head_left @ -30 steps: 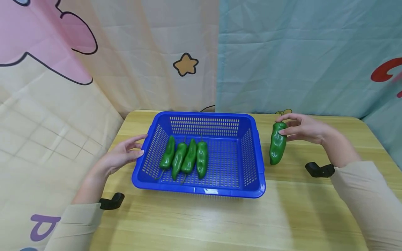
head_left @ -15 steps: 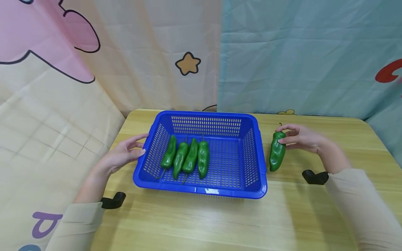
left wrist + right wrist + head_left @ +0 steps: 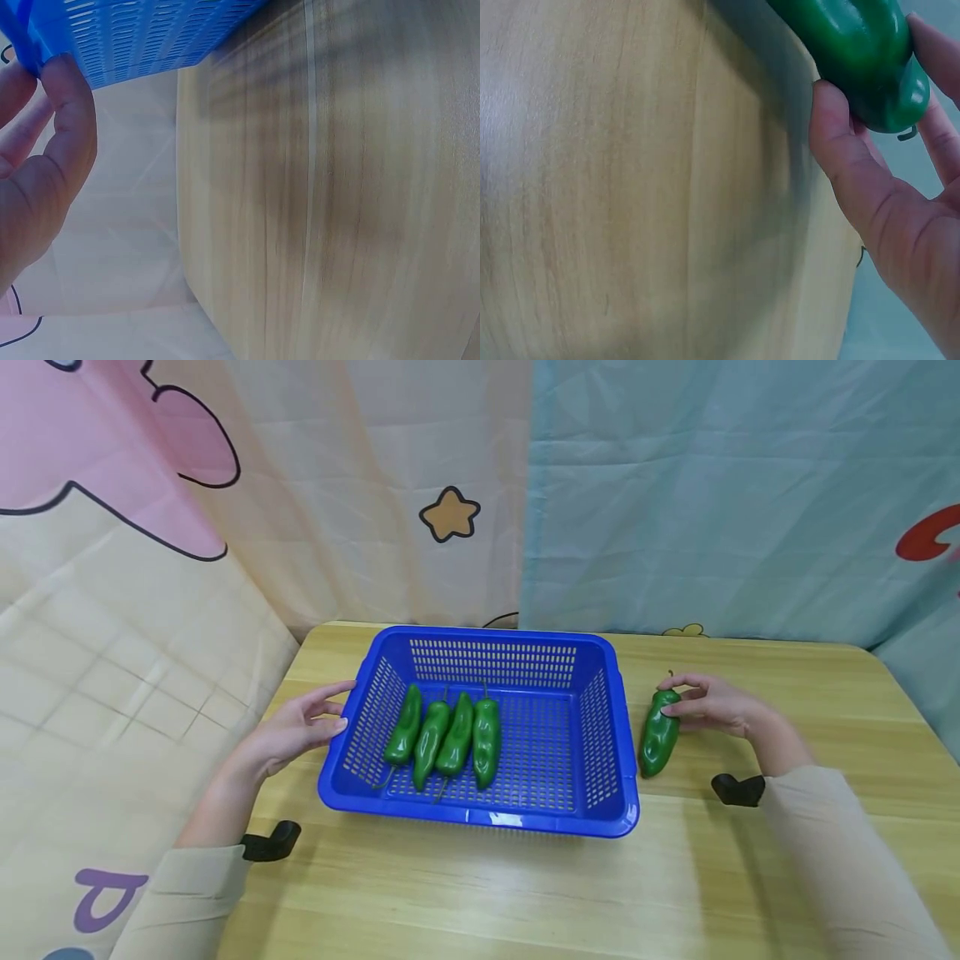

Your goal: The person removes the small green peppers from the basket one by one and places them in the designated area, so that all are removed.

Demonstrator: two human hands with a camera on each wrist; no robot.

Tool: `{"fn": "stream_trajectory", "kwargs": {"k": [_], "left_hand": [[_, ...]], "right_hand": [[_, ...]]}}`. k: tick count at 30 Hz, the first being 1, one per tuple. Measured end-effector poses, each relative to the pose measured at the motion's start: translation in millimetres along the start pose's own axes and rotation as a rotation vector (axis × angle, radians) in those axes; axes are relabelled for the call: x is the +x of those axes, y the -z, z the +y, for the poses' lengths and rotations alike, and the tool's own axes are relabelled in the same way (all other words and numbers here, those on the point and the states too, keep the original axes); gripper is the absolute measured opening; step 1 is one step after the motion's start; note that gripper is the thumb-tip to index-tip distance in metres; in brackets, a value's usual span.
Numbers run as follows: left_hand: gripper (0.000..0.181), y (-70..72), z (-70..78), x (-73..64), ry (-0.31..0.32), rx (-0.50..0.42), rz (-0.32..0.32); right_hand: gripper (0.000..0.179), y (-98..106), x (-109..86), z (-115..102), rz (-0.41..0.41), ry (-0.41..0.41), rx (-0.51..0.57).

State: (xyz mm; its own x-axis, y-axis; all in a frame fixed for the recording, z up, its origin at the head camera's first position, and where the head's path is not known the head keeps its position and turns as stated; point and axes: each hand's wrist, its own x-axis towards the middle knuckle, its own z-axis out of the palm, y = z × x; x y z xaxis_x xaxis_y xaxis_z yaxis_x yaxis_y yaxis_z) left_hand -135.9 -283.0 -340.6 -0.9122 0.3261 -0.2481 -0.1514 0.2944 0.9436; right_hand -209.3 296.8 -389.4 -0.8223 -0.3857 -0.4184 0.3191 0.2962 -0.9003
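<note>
A blue plastic basket [image 3: 525, 820] with slotted walls stands on the wooden table. Inside, towards its left side, several green peppers [image 3: 485, 743] lie side by side. My left hand [image 3: 292, 727] holds the basket's left rim with thumb and fingertips; the left wrist view shows the thumb against the outer wall of the basket [image 3: 150, 37]. To the right of the basket, my right hand [image 3: 712, 706] grips another green pepper [image 3: 660, 739] near its stem end, between thumb and fingers. That pepper [image 3: 855, 45] fills the upper part of the right wrist view, its lower tip cut off.
The light wooden table [image 3: 480, 893] extends in front of the basket and to both sides. Printed cloth curtains [image 3: 712, 502] hang directly behind the table and along its left. Black wrist mounts [image 3: 738, 790] stick out from both sleeves.
My right hand has come nearer along the table and lower, bringing the green pepper towards the basket's right side. My left hand stays at the rim. The peppers inside the basket lie as before.
</note>
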Motion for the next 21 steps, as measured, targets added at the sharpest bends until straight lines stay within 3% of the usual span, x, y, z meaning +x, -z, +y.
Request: {"fn": "stream_trajectory", "kwargs": {"k": [6,15,21], "left_hand": [[0.064,-0.5,0.3,0.2,-0.002,0.016,0.000],[0.064,-0.3,-0.2,0.4,-0.004,0.007,0.000],[0.064,-0.7,0.7,-0.1,0.002,-0.009,-0.002]], "right_hand": [[0.029,1.6,3.5,6.5,0.014,0.007,-0.006],[0.055,-2.1,11.0,10.0,0.050,0.051,-0.022],[0.062,-5.0,14.2,8.2,0.069,0.081,-0.086]]}}
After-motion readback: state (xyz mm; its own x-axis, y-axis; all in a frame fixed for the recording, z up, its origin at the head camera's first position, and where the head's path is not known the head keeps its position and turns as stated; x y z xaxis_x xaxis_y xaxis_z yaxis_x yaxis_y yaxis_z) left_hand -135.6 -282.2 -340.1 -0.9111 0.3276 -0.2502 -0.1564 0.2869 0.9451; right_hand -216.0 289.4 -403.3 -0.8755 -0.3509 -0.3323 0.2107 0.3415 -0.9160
